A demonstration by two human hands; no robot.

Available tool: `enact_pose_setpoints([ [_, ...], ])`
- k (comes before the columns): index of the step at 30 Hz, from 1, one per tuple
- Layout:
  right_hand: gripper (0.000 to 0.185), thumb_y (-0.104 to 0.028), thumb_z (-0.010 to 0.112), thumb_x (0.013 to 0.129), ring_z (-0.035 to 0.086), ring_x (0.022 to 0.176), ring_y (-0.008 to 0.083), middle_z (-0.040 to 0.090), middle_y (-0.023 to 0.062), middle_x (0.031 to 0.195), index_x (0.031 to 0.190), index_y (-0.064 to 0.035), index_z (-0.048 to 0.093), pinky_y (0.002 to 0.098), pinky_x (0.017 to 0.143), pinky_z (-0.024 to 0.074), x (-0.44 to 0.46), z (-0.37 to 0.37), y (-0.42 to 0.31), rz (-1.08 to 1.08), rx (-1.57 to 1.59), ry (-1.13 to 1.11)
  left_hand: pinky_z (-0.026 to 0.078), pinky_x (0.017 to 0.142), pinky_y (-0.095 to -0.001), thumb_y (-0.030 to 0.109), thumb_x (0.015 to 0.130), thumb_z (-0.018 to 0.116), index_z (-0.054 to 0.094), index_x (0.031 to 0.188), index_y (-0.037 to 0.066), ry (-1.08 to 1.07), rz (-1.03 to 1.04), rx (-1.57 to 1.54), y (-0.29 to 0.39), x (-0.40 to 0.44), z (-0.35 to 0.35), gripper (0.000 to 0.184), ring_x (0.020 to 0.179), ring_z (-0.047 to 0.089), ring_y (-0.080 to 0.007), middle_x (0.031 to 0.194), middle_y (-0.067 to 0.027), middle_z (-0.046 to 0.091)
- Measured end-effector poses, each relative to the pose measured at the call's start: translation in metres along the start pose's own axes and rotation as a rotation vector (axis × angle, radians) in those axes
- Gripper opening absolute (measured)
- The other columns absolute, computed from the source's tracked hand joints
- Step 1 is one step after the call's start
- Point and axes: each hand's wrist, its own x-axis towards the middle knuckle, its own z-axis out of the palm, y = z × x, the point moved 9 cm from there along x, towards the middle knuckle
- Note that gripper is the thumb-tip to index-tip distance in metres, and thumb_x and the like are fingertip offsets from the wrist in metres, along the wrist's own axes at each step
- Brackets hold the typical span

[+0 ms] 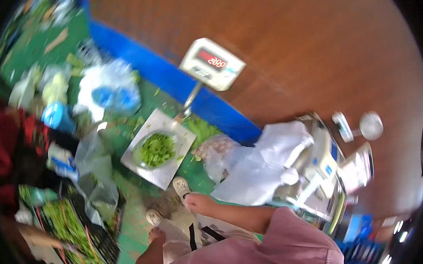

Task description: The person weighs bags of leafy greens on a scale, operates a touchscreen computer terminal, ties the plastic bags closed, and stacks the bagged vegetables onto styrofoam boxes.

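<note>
My right hand [196, 203] reaches out of a pink sleeve and hangs in front of my light trousers, close to my shoe. My left hand [155, 235] is lower in the head view, beside my other leg. Both hands are small and smeared, so their fingers cannot be made out; nothing plainly shows in either. Ahead of my feet is a floor scale with a metal platform [157, 176]. Chopped green vegetables [157, 150] in a clear plastic bag or bowl rest on it. The scale's white display [212, 64] glows with blurred red digits.
At left a co-worker's arm [40, 236] reaches into a black crate [112, 252] of greens. Plastic bags [110, 89] and a blue container [57, 117] lie beyond. White plastic sheets [252, 171] and another scale [323, 163] stand at right, before a brown wall [293, 55].
</note>
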Motion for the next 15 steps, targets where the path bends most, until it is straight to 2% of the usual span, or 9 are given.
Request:
enact_pose_setpoints([
  [1, 0.015, -0.025, 0.050, 0.076, 0.054, 0.071, 0.0276, 0.055, 0.0096, 0.072, 0.081, -0.0115, 0.052, 0.0371, 0.060, 0.0415, -0.046, -0.027, 0.014, 0.173, -0.050, -0.063, 0.041, 0.084, -0.0336, 0.026, 0.076, 0.048, 0.056, 0.102, 0.010, -0.067, 0.152, 0.089, -0.019, 0.021, 0.032, 0.032, 0.099, 0.051, -0.0253, 0.106, -0.0103, 0.054],
  [3, 0.015, -0.026, 0.050, 0.075, 0.055, 0.071, 0.0282, 0.057, 0.0104, 0.074, 0.080, -0.0123, 0.053, 0.0383, 0.060, 0.0424, -0.142, -0.062, 0.068, 0.341, -0.041, 0.231, 0.043, 0.082, -0.0355, 0.024, 0.077, 0.047, 0.058, 0.100, 0.011, -0.182, 0.765, 0.826, -0.056, 0.035, 0.089, 0.029, 0.101, 0.051, -0.0238, 0.107, -0.0112, 0.054],
  [4, 0.015, -0.026, 0.050, 0.075, 0.056, 0.071, 0.0290, 0.058, 0.0112, 0.076, 0.080, -0.0124, 0.054, 0.0391, 0.060, 0.0430, -0.190, -0.089, 0.084, 0.531, -0.049, 0.344, 0.046, 0.077, -0.0373, 0.023, 0.077, 0.047, 0.059, 0.099, 0.011, -0.402, 0.551, 0.643, -0.050, -0.002, 0.026, 0.028, 0.096, 0.054, -0.0233, 0.104, -0.0126, 0.056],
  [5, 0.014, -0.025, 0.049, 0.075, 0.057, 0.071, 0.0299, 0.058, 0.0120, 0.077, 0.080, -0.0125, 0.054, 0.0399, 0.060, 0.0435, -0.235, -0.117, 0.099, 0.712, -0.047, 0.442, 0.047, 0.071, -0.0375, 0.025, 0.079, 0.046, 0.059, 0.098, 0.008, -0.411, 0.644, 0.873, -0.039, -0.038, -0.006, 0.028, 0.087, 0.057, -0.0247, 0.096, -0.0133, 0.059],
  [6, 0.013, -0.021, 0.050, 0.074, 0.057, 0.068, 0.0321, 0.058, 0.0130, 0.074, 0.081, -0.0114, 0.054, 0.0409, 0.058, 0.0443, -0.278, -0.139, 0.116, 0.779, -0.080, 0.581, 0.047, 0.071, -0.0372, 0.025, 0.079, 0.046, 0.059, 0.098, 0.008, -0.390, 0.554, 0.813, -0.044, -0.047, -0.032, 0.028, 0.086, 0.057, -0.0243, 0.096, -0.0131, 0.059],
  [8, 0.009, -0.011, 0.052, 0.073, 0.057, 0.066, 0.0320, 0.057, 0.0136, 0.069, 0.082, -0.0082, 0.052, 0.0410, 0.058, 0.0445, -0.365, -0.200, 0.121, 0.737, -0.146, 1.005, 0.047, 0.070, -0.0366, 0.024, 0.079, 0.047, 0.058, 0.097, 0.008, -0.291, 0.252, 0.421, -0.059, -0.057, -0.074, 0.027, 0.085, 0.057, -0.0235, 0.095, -0.0126, 0.059],
  [9, 0.014, -0.009, 0.053, 0.072, 0.056, 0.066, 0.0321, 0.057, 0.0134, 0.071, 0.085, -0.0085, 0.051, 0.0409, 0.058, 0.0444, -0.403, -0.223, 0.135, 0.804, -0.128, 1.065, 0.047, 0.069, -0.0363, 0.024, 0.079, 0.047, 0.058, 0.097, 0.008, -0.248, 0.181, 0.321, -0.058, -0.065, -0.089, 0.027, 0.084, 0.057, -0.0231, 0.095, -0.0124, 0.059],
  [11, 0.016, -0.004, 0.051, 0.072, 0.054, 0.075, 0.0325, 0.056, 0.0149, 0.078, 0.088, -0.0057, 0.049, 0.0394, 0.066, 0.0432, -0.480, -0.267, 0.154, 0.782, -0.140, 1.363, 0.047, 0.068, -0.0357, 0.023, 0.079, 0.048, 0.058, 0.096, 0.007, -0.198, 0.119, 0.223, -0.039, -0.079, -0.105, 0.026, 0.083, 0.057, -0.0224, 0.094, -0.0119, 0.059],
  [15, 0.022, 0.000, 0.047, 0.071, 0.050, 0.083, 0.0327, 0.053, 0.0159, 0.084, 0.092, -0.0031, 0.047, 0.0397, 0.073, 0.0395, -0.621, -0.348, 0.210, 0.836, -0.275, 1.728, 0.046, 0.065, -0.0344, 0.022, 0.078, 0.049, 0.058, 0.095, 0.007, -0.132, 0.121, 0.141, 0.042, -0.108, -0.096, 0.024, 0.080, 0.057, -0.0208, 0.092, -0.0109, 0.059],
])
